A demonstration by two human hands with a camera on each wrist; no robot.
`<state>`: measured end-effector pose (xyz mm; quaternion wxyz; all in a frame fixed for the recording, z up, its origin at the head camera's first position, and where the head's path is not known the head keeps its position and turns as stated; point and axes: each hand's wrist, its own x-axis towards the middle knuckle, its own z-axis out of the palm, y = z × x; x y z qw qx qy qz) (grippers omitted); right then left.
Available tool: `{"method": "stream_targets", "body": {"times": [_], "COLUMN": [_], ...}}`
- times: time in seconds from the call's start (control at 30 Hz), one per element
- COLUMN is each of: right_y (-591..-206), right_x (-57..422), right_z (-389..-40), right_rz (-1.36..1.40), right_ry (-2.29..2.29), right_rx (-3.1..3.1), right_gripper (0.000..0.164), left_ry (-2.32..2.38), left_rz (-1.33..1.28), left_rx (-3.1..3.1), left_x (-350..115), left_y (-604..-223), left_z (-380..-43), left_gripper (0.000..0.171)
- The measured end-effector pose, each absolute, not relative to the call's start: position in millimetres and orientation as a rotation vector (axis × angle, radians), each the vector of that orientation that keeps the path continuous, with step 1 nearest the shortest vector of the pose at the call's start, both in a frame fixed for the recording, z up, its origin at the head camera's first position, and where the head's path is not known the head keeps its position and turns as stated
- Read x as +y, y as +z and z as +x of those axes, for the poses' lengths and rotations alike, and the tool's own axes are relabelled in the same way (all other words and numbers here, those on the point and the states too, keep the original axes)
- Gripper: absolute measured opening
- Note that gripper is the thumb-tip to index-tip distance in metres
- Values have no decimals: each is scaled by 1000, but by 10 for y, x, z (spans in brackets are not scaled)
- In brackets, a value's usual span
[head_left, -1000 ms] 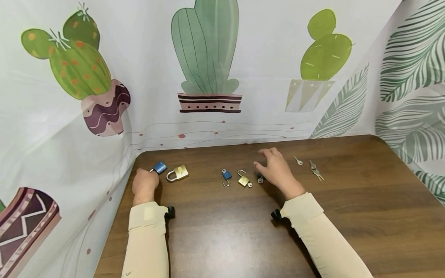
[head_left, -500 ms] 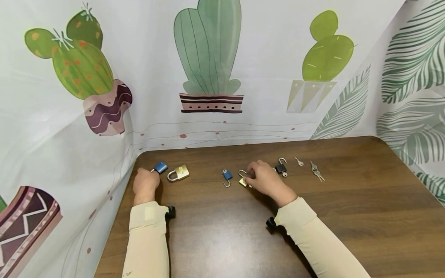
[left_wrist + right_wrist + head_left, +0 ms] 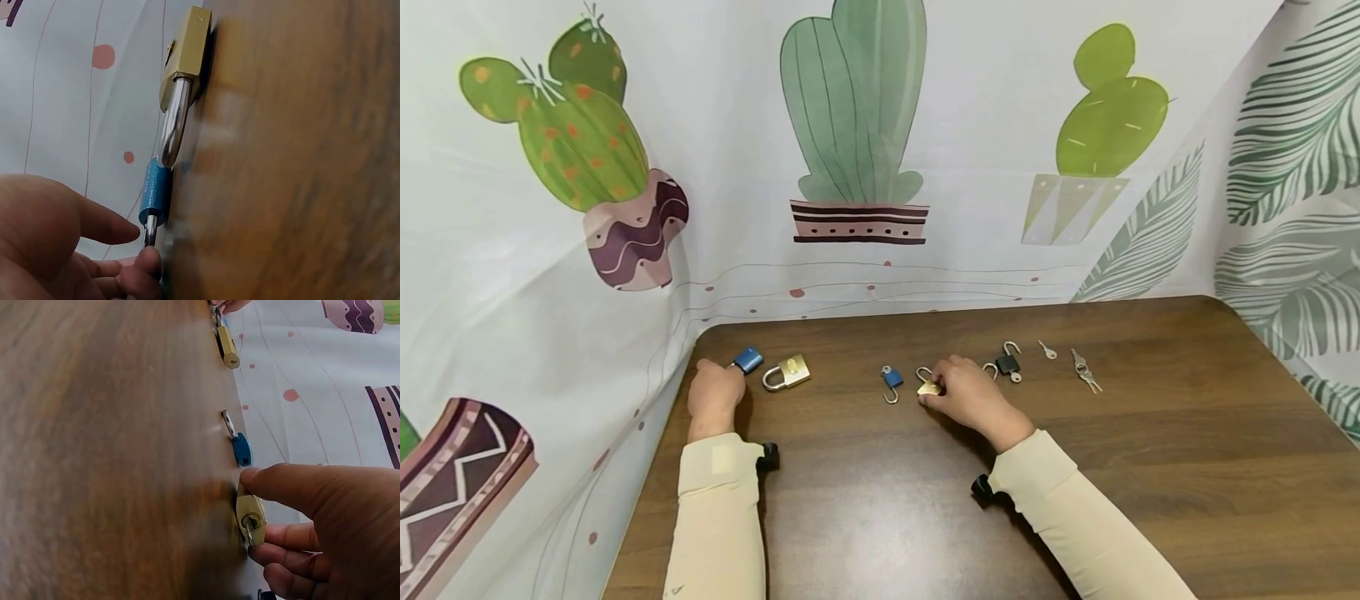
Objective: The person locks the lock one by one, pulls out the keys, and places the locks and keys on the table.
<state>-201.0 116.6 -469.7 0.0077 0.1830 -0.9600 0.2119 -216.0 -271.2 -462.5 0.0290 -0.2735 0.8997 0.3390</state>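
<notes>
Small brass padlock [image 3: 248,506] pinched in my right hand [image 3: 967,393], on or just over the table [image 3: 850,500]: likely light, rigid, slick, best held by its body, clear of the key [image 3: 251,536]. My left hand [image 3: 716,393] grips a blue padlock [image 3: 748,360] by its shackle [image 3: 150,230].

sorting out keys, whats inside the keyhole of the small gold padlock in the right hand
A key sticks out of the keyhole of the small gold padlock; the inserted part is hidden.

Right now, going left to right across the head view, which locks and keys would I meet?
Large blue lock, large brass lock, small blue lock, small brass lock, partly hidden shackle, black lock, single key, bunched keys.
</notes>
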Motion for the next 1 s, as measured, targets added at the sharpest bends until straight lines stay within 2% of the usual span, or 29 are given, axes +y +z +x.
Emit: {"method": "stream_targets", "body": {"times": [0.4,0.73,1.0], "right_y": [-4757,-4705,-4621], "right_x": [1172,1172,1172], "right_z": [-2031,-2058,-2063], "right_rz": [598,563,488], "right_ry": [620,721,996], "right_rx": [-2925,-2947,-3005], "right_gripper": [22,16,18], "left_ry": [1103,1098,1179], "left_rz": [-788,-788,-705], "left_rx": [2900,2917,2927], "left_x": [-2659,-2541,-2406], "left_y": [-4463,-4350,-4255], "left_z": [-2164,-2178,-2171], "left_gripper": [44,40,43]}}
